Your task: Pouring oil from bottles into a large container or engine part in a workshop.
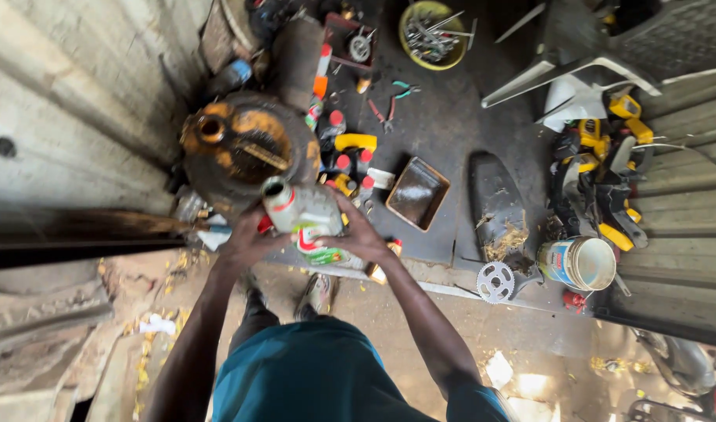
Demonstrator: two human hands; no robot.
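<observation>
Both hands clasp one grey plastic oil bottle with a red and green label point(305, 219), open-mouthed and tilted. The left hand point(244, 241) wraps its fingers around the bottle's left side; the right hand point(359, 233) curls against the right side. Just beyond the hands stands one rusty round drum with yellow patches point(244, 148). To the right of the right hand lie one brown rectangular metal tray point(417, 193), one white sprocket point(496, 281) and one white plastic bucket point(580, 263).

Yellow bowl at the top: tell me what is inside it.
The yellow bowl holds a heap of grey metal tools, long thin pieces crossing one another, some sticking out over the rim. The pile covers the bottom, so anything beneath cannot be seen.
</observation>
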